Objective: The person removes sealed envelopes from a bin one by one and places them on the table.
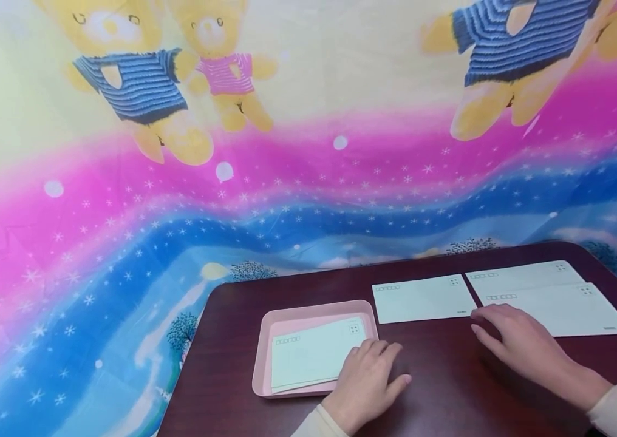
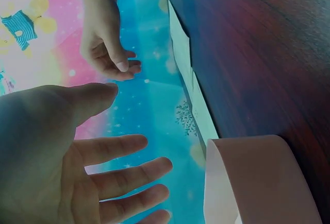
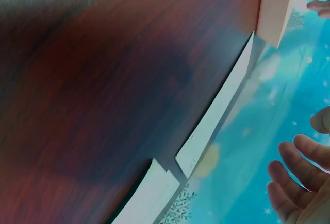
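My left hand [image 1: 365,382] hovers by the right edge of a pink tray [image 1: 261,358], and in the left wrist view its fingers spread with nothing between them. White envelopes [image 1: 314,355] with small printed boxes lie stacked in that tray; how many is unclear. My right hand [image 1: 527,352] is raised over the table near two overlapping envelopes [image 1: 576,309] at the right, its fingers loosely bent and holding nothing, as the right wrist view shows too. Between tray and pair lies a single envelope [image 1: 423,300], flat on the table.
The dark red-brown table [image 1: 439,376] has rounded far corners. Directly behind it hangs a colourful cloth [image 1: 314,182] printed with bears and snowflakes. The tray's raised wall [image 2: 263,177] stands above the tabletop.
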The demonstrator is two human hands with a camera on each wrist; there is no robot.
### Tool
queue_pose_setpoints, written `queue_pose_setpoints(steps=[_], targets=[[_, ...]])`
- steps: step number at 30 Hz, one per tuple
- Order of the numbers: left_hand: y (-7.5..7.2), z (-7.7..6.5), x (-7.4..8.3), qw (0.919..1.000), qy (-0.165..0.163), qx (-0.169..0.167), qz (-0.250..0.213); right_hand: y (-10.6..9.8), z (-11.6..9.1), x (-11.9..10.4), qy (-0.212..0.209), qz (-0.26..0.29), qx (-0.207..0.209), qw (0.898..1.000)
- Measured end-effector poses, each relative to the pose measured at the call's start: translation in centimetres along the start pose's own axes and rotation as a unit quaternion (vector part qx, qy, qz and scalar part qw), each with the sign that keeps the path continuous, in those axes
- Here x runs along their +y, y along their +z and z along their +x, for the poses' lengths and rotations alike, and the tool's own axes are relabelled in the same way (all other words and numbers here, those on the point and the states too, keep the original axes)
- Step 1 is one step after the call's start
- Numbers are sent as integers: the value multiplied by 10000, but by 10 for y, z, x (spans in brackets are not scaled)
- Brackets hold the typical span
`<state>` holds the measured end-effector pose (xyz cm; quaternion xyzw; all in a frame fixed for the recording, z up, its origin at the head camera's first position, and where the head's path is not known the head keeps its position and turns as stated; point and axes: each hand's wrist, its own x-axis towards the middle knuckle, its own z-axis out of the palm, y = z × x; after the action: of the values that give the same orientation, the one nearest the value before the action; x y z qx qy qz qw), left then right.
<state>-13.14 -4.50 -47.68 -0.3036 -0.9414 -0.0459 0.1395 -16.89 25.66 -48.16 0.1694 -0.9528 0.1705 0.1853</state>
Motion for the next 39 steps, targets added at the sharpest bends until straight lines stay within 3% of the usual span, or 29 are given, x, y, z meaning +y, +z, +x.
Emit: queue_pose_setpoints(steps=[22, 28, 39], targets=[[4, -11, -12, 9994, -32, 292, 174, 15, -13, -19, -442, -96, 421, 9981], [3, -14, -16, 9994, -117, 301, 144, 16, -14, -25, -353, -80, 265, 9990], [2, -19, -22, 9990, -406, -141, -86, 20, -19, -40, -169, 20, -183, 9997]])
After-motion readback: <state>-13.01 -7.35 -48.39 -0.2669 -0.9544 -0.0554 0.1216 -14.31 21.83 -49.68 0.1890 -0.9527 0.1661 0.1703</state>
